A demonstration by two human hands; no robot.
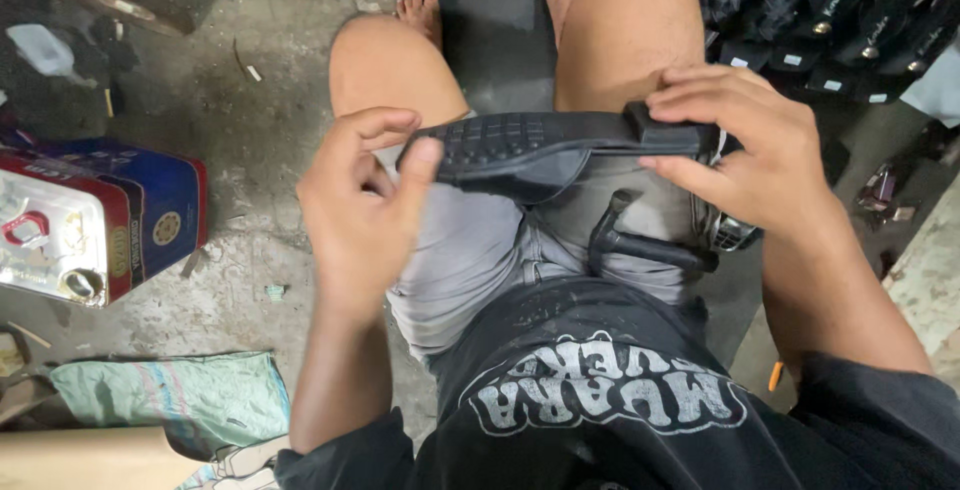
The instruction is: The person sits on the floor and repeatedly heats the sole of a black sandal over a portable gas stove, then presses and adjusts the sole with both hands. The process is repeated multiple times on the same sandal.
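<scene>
- left hand (360, 205) grips the treaded toe end of a black sandal sole (530, 150), thumb pressed on top
- right hand (745, 150) pinches the sole's other end, fingers curled over its edge
- sole held level across both thighs, above grey shorts (470, 260)
- black strap piece (640, 242) lies on the lap under the sole
- metal tin (95, 220), red and blue, on the concrete floor (260, 100) at the left
- row of black sandals (840, 20) top right
</scene>
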